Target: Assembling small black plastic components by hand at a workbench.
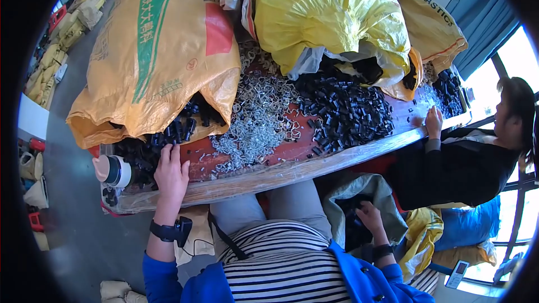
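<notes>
My left hand (171, 175) reaches onto the table, its fingers stretched out and the thumb apart, the fingertips at loose black plastic pieces (179, 130). These spill from the mouth of a large orange woven sack (168, 67). Down to the right, my right hand (369, 216) hangs over an open grey-green sack (337, 199) that has dark pieces inside. Its fingers are curled in; whatever lies between them is too small to make out. Small shiny metal clips (247, 129) and a heap of black cylindrical pieces (348, 118) cover the middle of the table.
A white jar with a pink lid (115, 171) stands at the table's left end. Plastic film wraps the table's front edge (269, 177). A yellow sack (331, 11) lies at the back. On the right sits a co-worker (466, 157), one hand on the table.
</notes>
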A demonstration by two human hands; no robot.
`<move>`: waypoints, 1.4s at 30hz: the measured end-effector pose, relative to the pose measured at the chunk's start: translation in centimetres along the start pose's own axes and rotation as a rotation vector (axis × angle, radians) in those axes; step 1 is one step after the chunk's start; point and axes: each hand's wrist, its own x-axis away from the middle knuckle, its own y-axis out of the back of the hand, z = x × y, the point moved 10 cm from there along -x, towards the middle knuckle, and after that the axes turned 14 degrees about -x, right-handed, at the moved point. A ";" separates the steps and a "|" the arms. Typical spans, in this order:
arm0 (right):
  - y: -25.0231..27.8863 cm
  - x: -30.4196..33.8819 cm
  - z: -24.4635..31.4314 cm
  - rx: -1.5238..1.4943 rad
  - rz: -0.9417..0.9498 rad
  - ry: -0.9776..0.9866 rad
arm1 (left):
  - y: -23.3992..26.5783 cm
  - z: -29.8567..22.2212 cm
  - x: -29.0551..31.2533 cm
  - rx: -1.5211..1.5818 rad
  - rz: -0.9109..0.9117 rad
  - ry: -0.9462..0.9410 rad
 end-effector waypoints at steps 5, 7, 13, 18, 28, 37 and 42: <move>-0.8 -3.7 15.0 -0.161 0.134 0.221 | -2.4 0.0 -1.4 0.132 0.194 0.043; -1.7 -4.4 21.6 -0.227 0.144 0.505 | -2.7 0.3 -1.2 0.165 0.166 0.034; -5.8 -8.2 30.2 -0.040 0.110 0.821 | -3.4 2.0 0.0 0.732 0.241 0.297; -6.6 -12.0 28.8 0.039 0.025 0.729 | -4.0 2.5 0.3 1.161 0.276 0.515; -6.3 -13.4 27.5 0.158 0.001 0.652 | -3.8 -2.8 0.4 1.641 0.422 0.461; -7.7 -14.0 26.8 0.413 0.036 0.673 | -2.1 -8.5 1.2 1.910 0.582 0.475; -7.3 -13.5 27.4 0.420 0.001 0.744 | -1.4 -11.5 1.1 1.916 0.670 0.382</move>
